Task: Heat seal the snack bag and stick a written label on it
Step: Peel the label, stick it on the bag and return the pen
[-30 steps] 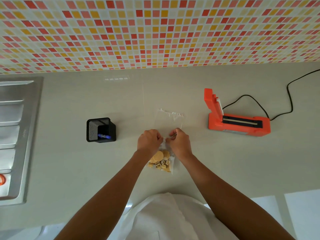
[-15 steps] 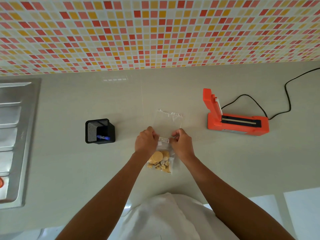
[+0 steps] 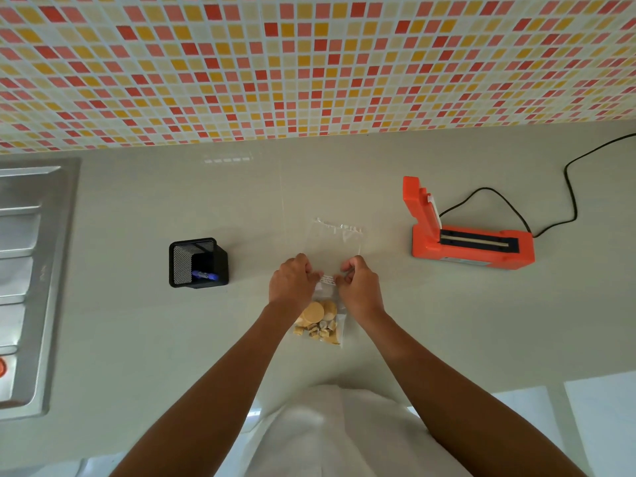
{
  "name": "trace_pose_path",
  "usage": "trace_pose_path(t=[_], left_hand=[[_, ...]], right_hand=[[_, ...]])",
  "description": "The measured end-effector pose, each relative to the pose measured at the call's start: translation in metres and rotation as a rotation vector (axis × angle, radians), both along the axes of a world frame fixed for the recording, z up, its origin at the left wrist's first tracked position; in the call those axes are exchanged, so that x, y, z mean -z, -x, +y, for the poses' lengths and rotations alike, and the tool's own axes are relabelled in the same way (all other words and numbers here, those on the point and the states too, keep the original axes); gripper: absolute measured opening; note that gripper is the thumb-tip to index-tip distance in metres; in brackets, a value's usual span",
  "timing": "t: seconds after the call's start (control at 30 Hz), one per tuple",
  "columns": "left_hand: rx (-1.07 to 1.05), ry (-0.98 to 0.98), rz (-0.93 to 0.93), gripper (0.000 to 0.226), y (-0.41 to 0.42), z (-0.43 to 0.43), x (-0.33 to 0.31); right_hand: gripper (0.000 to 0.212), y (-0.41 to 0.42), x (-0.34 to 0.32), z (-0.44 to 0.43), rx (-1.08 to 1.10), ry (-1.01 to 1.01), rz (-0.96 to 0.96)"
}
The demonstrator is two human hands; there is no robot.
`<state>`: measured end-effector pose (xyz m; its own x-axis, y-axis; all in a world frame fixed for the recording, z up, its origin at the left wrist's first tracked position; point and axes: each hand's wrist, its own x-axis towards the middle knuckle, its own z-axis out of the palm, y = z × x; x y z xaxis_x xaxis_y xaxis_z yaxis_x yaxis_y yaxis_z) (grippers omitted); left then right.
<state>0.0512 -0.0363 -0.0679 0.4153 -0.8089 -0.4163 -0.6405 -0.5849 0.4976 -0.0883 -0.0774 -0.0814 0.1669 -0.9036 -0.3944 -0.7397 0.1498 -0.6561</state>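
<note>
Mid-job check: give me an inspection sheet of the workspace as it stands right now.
Surface: pale countertop, no spills seen.
Job's things: clear snack bag lies flat, snacks at its near end; small white label on its middle; orange heat sealer stands open to the right.
Clutter: black mesh pen holder with a blue pen.
Hands: left hand and right hand pinch the label's ends on the bag.
Cables: black cord runs from the sealer to the right.
Surroundings: mosaic tile wall; steel sink drainer to the left.
</note>
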Motion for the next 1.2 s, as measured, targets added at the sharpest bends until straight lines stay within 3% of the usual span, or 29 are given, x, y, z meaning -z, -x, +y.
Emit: trace_pose_path(t=[0.13, 0.5, 0.73, 0.9, 1.03, 1.2], left_hand=[[0.043, -0.039, -0.05, 0.034, 0.005, -0.001, -0.001], [0.071, -0.015, -0.036, 0.007, 0.0, 0.0, 0.003], [0.079, 0.002, -0.077, 0.024, 0.005, 0.004, 0.003], [0.023, 0.084, -0.022, 0.002, 0.008, 0.012, 0.002], [-0.008, 0.188, -0.019, 0.014, 0.004, 0.033, 0.0], [-0.075, 0.077, 0.03, 0.029, -0.01, 0.064, 0.004]], right_hand=[[0.026, -0.006, -0.002, 0.002, -0.012, -0.008, 0.041], [0.02, 0.002, 0.001, -0.002, -0.042, -0.018, 0.007], [0.029, -0.005, -0.001, 0.005, -0.02, -0.005, 0.009], [0.018, -0.001, -0.003, 0.005, -0.011, -0.007, -0.011], [0.019, 0.013, -0.013, 0.008, 0.0, 0.04, -0.037], [0.034, 0.032, -0.022, 0.022, 0.037, -0.063, 0.03]])
